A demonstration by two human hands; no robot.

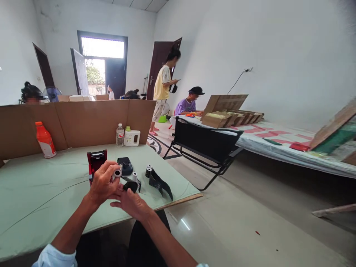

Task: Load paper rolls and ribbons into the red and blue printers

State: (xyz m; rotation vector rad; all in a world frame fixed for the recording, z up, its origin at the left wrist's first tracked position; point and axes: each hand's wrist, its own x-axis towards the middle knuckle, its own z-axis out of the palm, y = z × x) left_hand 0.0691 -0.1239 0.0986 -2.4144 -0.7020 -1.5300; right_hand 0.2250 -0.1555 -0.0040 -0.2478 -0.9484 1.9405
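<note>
My left hand [103, 182] is closed around a small white paper roll [117, 173] with a dark hollow core, held above the table. Just beside it, my right hand [135, 203] has its thumb against a black strip [130, 186] with a rounded end; its other fingers are partly hidden. Behind my left hand stands a red and black printer [97, 157], its lid up. A dark blue-black boxy device [125, 165] lies to its right. Another white roll [135, 176] stands near my right hand, and a roll with a long black strip [160, 184] trails toward the table edge.
A cardboard screen [91, 124] runs along the back of the pale green table [63, 200]. An orange bottle [45, 140], a clear bottle [119, 135] and a white jug [132, 137] stand before it. Right are a black folding chair [204, 142] and a table with cardboard boxes [215, 119]; several people are beyond.
</note>
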